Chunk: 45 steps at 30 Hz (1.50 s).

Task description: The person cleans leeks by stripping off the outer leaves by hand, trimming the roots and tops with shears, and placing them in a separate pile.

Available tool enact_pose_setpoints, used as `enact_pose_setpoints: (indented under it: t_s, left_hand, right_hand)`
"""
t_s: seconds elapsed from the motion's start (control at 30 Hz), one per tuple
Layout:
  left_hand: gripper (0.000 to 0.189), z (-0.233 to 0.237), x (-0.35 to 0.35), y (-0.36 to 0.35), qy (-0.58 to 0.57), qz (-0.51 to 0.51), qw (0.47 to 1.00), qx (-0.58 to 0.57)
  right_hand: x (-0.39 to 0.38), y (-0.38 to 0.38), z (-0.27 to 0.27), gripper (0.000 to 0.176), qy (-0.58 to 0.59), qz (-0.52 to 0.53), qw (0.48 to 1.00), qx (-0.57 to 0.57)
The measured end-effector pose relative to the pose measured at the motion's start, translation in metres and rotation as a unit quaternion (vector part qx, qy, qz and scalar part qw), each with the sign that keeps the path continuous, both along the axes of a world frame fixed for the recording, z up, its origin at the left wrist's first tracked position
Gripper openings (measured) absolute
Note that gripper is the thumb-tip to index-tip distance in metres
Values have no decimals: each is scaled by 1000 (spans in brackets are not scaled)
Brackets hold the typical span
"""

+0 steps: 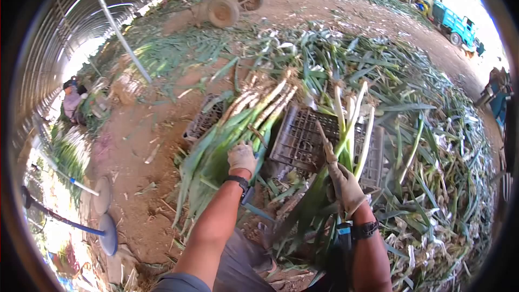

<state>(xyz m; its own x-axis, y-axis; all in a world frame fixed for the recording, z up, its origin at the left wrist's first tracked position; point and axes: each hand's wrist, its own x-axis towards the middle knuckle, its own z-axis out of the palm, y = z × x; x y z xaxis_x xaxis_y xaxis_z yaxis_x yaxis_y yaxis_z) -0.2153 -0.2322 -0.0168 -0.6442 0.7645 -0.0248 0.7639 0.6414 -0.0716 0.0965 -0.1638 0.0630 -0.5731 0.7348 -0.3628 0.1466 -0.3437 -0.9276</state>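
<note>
My gloved left hand (pixel 242 158) is on the green leaves of a heap of leeks (pixel 230 124), its fingers curled into them. Roots and white stalks of that heap point away from me. My gloved right hand (pixel 346 186) is closed around what looks like a knife (pixel 323 134), a slim brownish blade sticking up past the fingers. Several paler leeks (pixel 352 121) stand just beyond that hand, across a dark plastic crate (pixel 294 135). Their leaves (pixel 305 205) run back toward me beside the right hand; whether it also grips them is hidden.
Another crate (pixel 203 121) lies partly under the left heap. Cut leaves (pixel 438 184) cover the ground at right. A metal pole (pixel 119 27), a wheeled cart (pixel 223 12) and a blue truck (pixel 453 22) stand farther off. A person (pixel 71 103) sits at left.
</note>
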Motion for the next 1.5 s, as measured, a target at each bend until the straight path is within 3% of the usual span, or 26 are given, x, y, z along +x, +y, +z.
enact_pose_setpoints:
  t_s: [0.1,0.23,0.37,0.47,0.63,0.7,0.87,0.97,1.03,1.17,1.27,1.33,1.43,1.5]
  left_hand:
    - [56,-3,-2,16,24,-7,1000,6]
    - [54,-5,-15,40,15,-11,1000,-11]
    - [60,7,-11,50,-97,85,991,-42]
    - [58,-23,-16,52,32,1,999,12]
    - [59,-8,-13,59,-45,34,996,-74]
    - [58,-61,-27,62,125,-34,990,53]
    - [56,-38,-25,69,-47,6,997,-68]
    - [64,-22,-16,58,-25,-12,999,-42]
    - [70,-10,-7,50,75,-17,996,37]
    - [69,36,-19,44,-88,15,993,77]
    - [58,68,-6,35,-82,-27,989,117]
    - [54,75,3,36,-127,-82,975,160]
    - [54,71,21,44,-150,-84,978,119]
    - [58,70,35,52,-167,-94,976,100]
  right_hand:
    - [7,8,2,56,-10,-46,999,23]
    - [8,4,21,63,-73,12,997,29]
    - [1,-2,13,63,-90,56,994,18]
    - [-4,-5,17,59,-77,56,995,11]
    - [-7,-8,15,54,-46,44,998,-5]
    - [-8,-6,13,52,-48,55,997,-28]
    - [-11,-7,14,54,-57,51,997,-22]
    - [-9,-6,16,54,-94,64,993,-23]
    - [-10,-4,15,57,-88,70,994,-12]
    - [-12,-9,12,58,-41,66,997,-6]
    - [-16,-20,25,56,-21,96,995,10]
    - [-16,-24,29,51,-29,106,994,-15]
    - [-18,-37,39,45,-16,93,995,-39]
    - [-18,-42,27,45,-31,97,995,13]
